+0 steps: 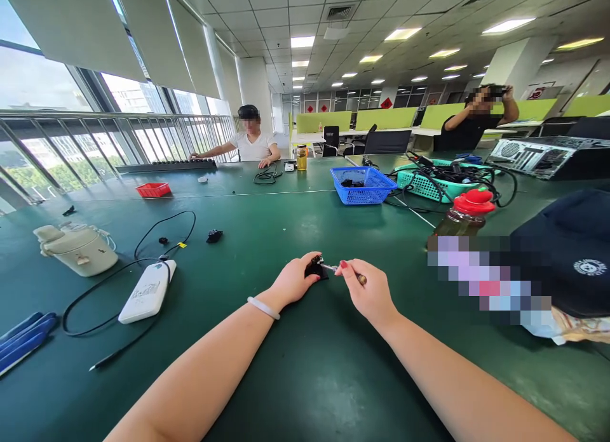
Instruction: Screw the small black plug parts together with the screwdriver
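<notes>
Black part [315, 270] grasped by left hand [293, 280], right hand [369, 289] clenched round screwdriver [328, 268]. Probably screw work; next calls for steady turning.

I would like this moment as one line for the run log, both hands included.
left hand: holds small black part | right hand: grips screwdriver-like tool, tip at part | blue basket: beyond hands
</notes>
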The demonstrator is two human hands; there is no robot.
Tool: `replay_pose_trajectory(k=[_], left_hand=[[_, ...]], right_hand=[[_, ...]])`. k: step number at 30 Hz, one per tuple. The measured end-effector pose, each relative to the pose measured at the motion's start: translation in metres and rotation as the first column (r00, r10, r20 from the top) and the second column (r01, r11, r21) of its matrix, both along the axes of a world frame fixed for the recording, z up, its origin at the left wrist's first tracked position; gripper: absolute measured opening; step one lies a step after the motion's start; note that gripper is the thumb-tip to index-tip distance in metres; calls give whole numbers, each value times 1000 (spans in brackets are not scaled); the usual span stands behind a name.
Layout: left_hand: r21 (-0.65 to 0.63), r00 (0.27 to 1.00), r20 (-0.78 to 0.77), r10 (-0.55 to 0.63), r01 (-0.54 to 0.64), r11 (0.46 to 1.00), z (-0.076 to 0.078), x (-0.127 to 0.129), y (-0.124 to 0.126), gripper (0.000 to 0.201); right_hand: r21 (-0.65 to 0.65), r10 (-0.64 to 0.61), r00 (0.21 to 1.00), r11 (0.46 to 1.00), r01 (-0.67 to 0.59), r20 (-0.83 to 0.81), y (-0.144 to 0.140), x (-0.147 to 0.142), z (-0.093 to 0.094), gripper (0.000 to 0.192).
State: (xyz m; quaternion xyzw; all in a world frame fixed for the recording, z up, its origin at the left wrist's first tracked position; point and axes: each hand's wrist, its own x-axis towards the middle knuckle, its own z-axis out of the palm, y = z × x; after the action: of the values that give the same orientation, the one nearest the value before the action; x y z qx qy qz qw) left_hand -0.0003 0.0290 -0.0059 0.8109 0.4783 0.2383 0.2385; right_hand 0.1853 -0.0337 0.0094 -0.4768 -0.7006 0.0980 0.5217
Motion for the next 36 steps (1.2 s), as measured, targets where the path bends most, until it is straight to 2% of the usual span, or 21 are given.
replay_pose_trajectory(k=[4,7,12,16,18,21,23,27,32,36], left_hand=[[-20,1000,5,-14,14,1000,3,0,0,62],[-6,999,-21,-27,27,1000,4,1,-1,59],[29,997,-67,-47,49,998,6,1,-3,50],[12,998,-60,-25,26,1000,6,1,-4,53],[-4,998,-54,-13,13,1000,5,1,-4,54],[-27,1000,-22,-2,1,1000,5,1,-4,62],[-37,1000,23,0,1,999,4,1,-4,74],[-46,996,83,-13,17,999,2,1,-4,87],[-33,996,80,-24,27,999,3,-1,-6,86],[-27,998,62,-27,29,999,4,-2,-8,83]], right_hand=[[-31,-103,986,995,100,-130,0,2,2,52],[-119,-182,961,980,160,-207,2,4,3,55],[-231,-296,931,941,247,-211,7,8,5,57],[-259,-423,863,897,357,-276,8,12,9,56],[-264,-387,857,914,308,-340,8,13,9,54],[-258,-174,895,964,69,-411,9,10,7,48],[-264,-67,899,963,-55,-434,10,7,3,48],[-301,-35,892,947,-115,-450,14,7,-3,49],[-354,-9,914,924,-148,-406,19,7,-8,50],[-349,100,882,894,-283,-460,22,2,-13,52]])
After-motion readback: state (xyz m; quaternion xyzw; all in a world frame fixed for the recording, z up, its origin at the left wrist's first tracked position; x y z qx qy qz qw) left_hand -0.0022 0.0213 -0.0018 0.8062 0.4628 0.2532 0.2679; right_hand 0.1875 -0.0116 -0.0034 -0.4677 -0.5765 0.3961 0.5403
